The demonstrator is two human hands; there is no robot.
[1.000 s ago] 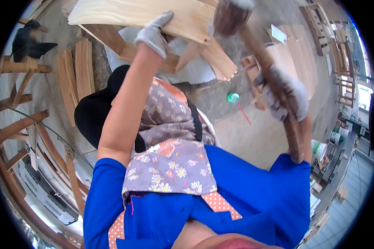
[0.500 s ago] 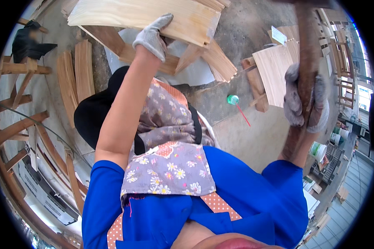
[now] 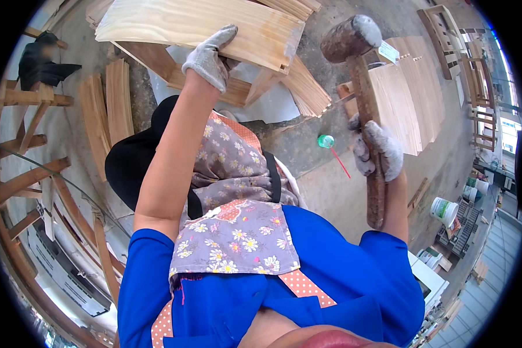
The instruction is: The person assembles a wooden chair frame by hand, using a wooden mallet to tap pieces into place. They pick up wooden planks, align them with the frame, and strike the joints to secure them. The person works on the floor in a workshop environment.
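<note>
My left hand (image 3: 211, 55), in a grey work glove, rests flat on the near edge of a pale wooden panel (image 3: 180, 23) at the top of the view. My right hand (image 3: 377, 152), also gloved, grips the handle of a wooden mallet (image 3: 362, 87). The mallet stands nearly upright, its round head (image 3: 351, 37) raised to the right of the panel and clear of it. Under the panel, wooden frame pieces (image 3: 298, 84) stick out toward the right.
A stack of pale boards (image 3: 409, 98) lies to the right on the concrete floor. A small green-capped bottle (image 3: 326, 141) with a red stick sits near it. Curved wooden chair parts (image 3: 23, 185) fill the left side. A white bucket (image 3: 443, 210) stands lower right. A dark-clothed person (image 3: 40, 58) sits at upper left.
The mallet swung from leaning over the panel out to the right, then came back up toward the panel with its head raised. My left hand stayed on the panel.
</note>
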